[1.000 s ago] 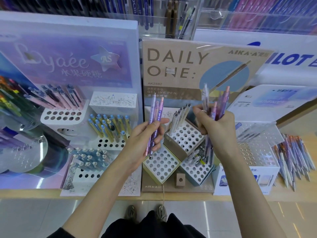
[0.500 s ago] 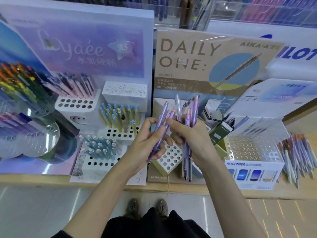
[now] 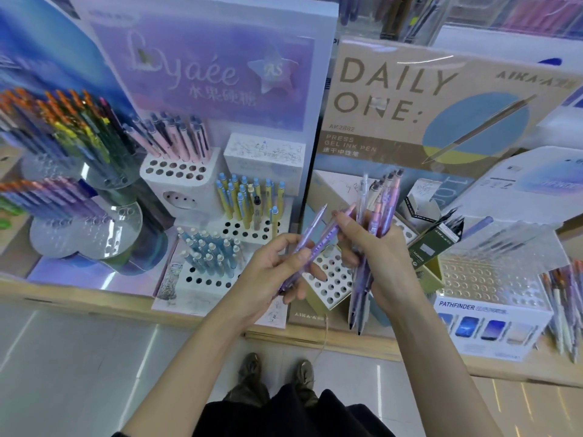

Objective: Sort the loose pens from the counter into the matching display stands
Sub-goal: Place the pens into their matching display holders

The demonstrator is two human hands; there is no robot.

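My left hand grips purple pens that slant up to the right. My right hand clutches a bunch of several pens, pink, purple and clear, standing nearly upright; its thumb and forefinger touch the top of a purple pen from the left hand. Both hands hover over the white holed block of the Daily One stand. More loose pens lie on the wooden counter at the far right.
The Lyaée stand at left carries pink pens, yellow pens and light blue pens. Round clear tiers hold coloured pens far left. A Pathfinder stand with a clear holed top sits right. My shoes show below.
My hands have come together in front of the Daily One stand, and my right fingers now pinch a purple pen from the left hand. The view has shifted left and closer.
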